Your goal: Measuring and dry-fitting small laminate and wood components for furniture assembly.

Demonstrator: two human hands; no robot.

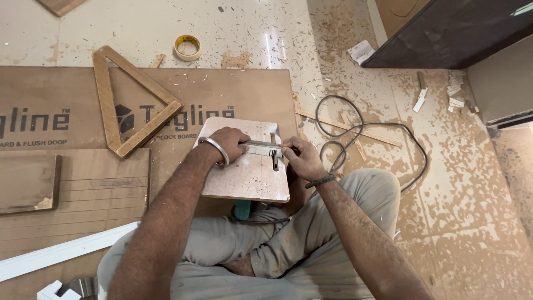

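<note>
Centrally, both hands pin a metal ruler across a small board.
Its long axis runs left-right at frame centre: the left hand (226, 145) presses the steel ruler (262, 148) flat, the right hand (301, 160) pinches its right end. Beneath lies the pale, rounded-corner board (244, 178) on the lap; a wooden triangle frame (130, 100), tape roll (187, 47) and black cable (355, 125) sit on the dusty floor.

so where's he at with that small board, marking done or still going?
Done: a dark slot is already cut into the small board lying across the lap. In hand: the left hand presses a metal ruler flat across the board beside the slot, and the right hand is at the ruler's end; whether it holds a pencil cannot be told. Left: no finished marking is visible, and sawdust covers the floor.
</note>
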